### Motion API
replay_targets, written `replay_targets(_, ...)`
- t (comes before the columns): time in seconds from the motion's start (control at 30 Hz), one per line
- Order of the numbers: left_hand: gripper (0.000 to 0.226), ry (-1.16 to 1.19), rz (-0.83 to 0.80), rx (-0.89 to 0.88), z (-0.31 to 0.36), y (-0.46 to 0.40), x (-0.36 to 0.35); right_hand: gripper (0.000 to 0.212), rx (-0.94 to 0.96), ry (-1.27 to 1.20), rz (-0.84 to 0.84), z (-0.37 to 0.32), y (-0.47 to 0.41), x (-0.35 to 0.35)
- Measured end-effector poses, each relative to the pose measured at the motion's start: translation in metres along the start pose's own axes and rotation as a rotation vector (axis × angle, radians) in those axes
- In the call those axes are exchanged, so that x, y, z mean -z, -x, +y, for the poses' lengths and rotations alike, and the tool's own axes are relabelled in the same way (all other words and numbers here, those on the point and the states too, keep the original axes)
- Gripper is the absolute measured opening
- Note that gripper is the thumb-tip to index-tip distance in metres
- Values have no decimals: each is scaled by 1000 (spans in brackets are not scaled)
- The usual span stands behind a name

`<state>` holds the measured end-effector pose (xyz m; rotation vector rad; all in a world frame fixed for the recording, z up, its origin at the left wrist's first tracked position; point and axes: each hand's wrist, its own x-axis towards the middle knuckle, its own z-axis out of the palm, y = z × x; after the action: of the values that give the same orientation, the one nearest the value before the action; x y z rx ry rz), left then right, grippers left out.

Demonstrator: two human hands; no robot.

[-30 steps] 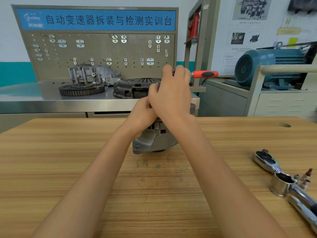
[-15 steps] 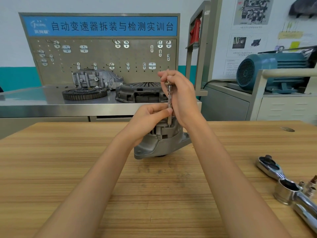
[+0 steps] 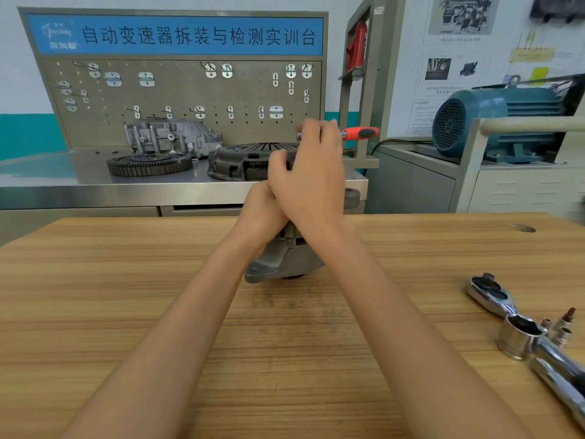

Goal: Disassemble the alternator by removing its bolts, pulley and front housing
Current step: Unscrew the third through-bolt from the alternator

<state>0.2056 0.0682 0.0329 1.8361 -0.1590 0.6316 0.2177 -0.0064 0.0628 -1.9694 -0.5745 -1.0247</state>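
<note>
The grey alternator (image 3: pixel 281 261) stands on the wooden table (image 3: pixel 126 280), its upper part hidden by both hands. My right hand (image 3: pixel 310 179) is above it, fingers curled over the head of a small ratchet whose red handle (image 3: pixel 361 133) sticks out to the right. My left hand (image 3: pixel 262 204) sits just under and behind the right one, against the top of the alternator. Its fingers are hidden, so its hold cannot be made out. The bolt and socket under the hands are out of sight.
A large chrome ratchet (image 3: pixel 493 293) with a big socket (image 3: pixel 519 337) and some small bits (image 3: pixel 563 324) lies at the table's right edge. Behind the table stands a steel bench (image 3: pixel 63 179) with gearbox parts, and a blue motor (image 3: pixel 493 122) at the right.
Half a second ago my right hand held the upright shaft with my left fingers pinching it. Now the right hand covers the left, and the red handle points right again.
</note>
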Motion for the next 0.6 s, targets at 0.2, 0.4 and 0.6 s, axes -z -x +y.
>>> replay_targets(0.2, 17, 103, -184, -13, 1, 3, 6, 10, -165, -591, -89, 3, -12, 13)
replay_targets(0.4, 36, 128, -161, -50, 0, 6, 12, 19, -121, -778, -174, -9, -4, 3)
replay_targets(0.6, 51, 105, -140, -33, 1, 7, 8, 10, -102, -687, -113, -2, -9, 0)
